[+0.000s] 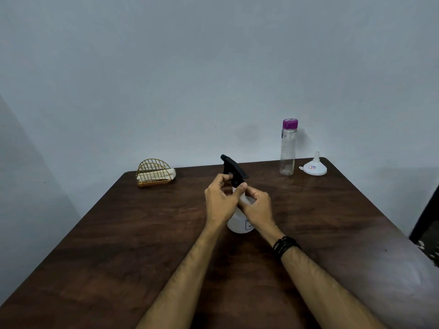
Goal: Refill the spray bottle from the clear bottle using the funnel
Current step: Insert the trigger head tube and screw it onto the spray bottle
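The spray bottle [240, 217] stands upright mid-desk, looking light and near empty, its smooth plastic body likely slippery, so the ribbed collar under the black trigger head [234, 168] is the sensible place to twist. The left hand [222, 201] pinches that collar in a narrow grip while the right hand [257, 206] wraps the shoulder. Well apart, at the dark wooden desk's [118, 245] far right corner beside the plain wall, stand the capped clear bottle [288, 150] and, beside it, the upturned funnel [314, 167].

Dark wood-grain table [142, 233], semi-matt; gold wire holder [154, 173]; clear plastic bottle [288, 153].
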{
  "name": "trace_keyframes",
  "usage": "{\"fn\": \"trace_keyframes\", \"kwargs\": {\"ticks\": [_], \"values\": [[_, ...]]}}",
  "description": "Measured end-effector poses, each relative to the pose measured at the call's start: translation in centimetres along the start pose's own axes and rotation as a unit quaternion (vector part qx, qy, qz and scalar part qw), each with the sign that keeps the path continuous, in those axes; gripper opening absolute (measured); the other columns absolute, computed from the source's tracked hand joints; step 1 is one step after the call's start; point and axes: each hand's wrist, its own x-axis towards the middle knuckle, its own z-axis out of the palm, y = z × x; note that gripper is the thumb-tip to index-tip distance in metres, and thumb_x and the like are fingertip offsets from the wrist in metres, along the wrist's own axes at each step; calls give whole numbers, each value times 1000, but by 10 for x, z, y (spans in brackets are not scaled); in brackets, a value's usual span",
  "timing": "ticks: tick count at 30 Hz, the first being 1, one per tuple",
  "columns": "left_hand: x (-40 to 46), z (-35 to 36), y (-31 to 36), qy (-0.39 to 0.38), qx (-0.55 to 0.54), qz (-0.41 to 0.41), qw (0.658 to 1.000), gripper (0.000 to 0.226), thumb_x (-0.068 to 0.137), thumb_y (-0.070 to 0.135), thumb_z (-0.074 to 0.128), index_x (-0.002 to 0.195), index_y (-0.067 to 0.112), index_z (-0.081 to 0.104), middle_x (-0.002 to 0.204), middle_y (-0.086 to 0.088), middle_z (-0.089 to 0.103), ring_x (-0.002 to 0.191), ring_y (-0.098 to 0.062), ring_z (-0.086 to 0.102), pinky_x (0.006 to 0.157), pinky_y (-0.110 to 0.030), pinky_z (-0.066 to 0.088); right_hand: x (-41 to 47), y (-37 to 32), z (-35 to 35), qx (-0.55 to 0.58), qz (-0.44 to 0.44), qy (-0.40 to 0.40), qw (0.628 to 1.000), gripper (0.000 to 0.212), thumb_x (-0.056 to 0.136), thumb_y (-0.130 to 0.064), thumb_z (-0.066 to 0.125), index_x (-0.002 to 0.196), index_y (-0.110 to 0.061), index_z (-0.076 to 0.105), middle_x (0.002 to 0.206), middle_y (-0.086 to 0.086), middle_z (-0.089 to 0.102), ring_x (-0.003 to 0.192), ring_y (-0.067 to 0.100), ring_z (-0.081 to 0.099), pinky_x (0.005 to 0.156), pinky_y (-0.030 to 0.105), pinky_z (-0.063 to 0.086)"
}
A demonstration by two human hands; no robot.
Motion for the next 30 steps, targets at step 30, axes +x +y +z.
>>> {"fn": "trace_keyframes", "kwargs": {"ticks": [30], "values": [[3,-1,-19,-135,-126,-42,982,32,98,30,60,122,8,59,108,-8,72,104,-19,70,92,-37,55,-3,11,3,37,-15,25,999,28,85,-39,77,102,-16,78,94,1,79,91,19,76,82,46,62]]}}
